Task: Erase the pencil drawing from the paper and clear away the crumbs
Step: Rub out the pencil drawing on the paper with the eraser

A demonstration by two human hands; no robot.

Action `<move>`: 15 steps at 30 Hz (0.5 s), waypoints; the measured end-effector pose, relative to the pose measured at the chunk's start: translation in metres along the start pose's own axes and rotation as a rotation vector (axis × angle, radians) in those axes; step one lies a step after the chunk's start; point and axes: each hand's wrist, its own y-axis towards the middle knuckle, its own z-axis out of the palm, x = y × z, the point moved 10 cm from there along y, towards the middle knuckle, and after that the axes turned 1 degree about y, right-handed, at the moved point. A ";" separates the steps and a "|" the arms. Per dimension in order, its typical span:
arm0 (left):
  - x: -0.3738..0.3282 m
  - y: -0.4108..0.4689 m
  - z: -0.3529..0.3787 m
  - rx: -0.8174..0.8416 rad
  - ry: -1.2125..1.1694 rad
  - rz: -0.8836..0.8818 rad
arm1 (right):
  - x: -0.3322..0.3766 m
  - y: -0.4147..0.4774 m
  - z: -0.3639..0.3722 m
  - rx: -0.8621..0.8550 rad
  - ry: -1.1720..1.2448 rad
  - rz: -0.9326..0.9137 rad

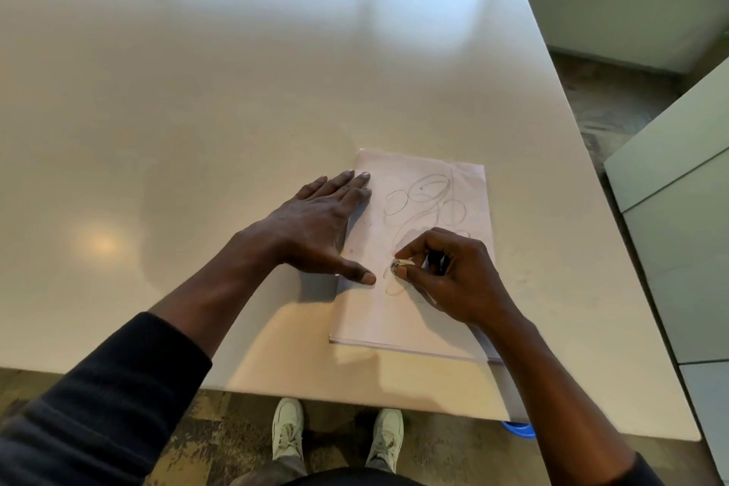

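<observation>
Paper (pixel 410 249) with pencil drawing (pixel 424 201) on glossy white table (pixel 197 110)

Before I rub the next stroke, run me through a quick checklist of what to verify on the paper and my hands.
1. Paper held down: ok, the left hand lies flat across its left edge.
2. Eraser gripped: ok, pinched in the right hand fingertips, touching the sheet.
3. Eraser on the marks: ok, it sits at the near end of the pencil drawing.
4. Drawing gone: not ok, loops remain clearly visible farther up the sheet.
5. Crumbs cleared: cannot tell, too small to see.
6. Paper fully on the table: ok, its near edge sits inside the table edge.
</observation>
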 end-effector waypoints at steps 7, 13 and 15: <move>-0.012 0.011 -0.005 -0.094 -0.024 0.065 | -0.001 0.000 0.001 0.045 0.021 -0.002; -0.006 0.014 -0.003 -0.123 0.006 0.077 | -0.004 0.004 0.002 0.051 0.018 0.013; -0.005 0.013 -0.002 -0.125 0.010 0.072 | -0.004 0.007 0.001 0.039 0.016 0.026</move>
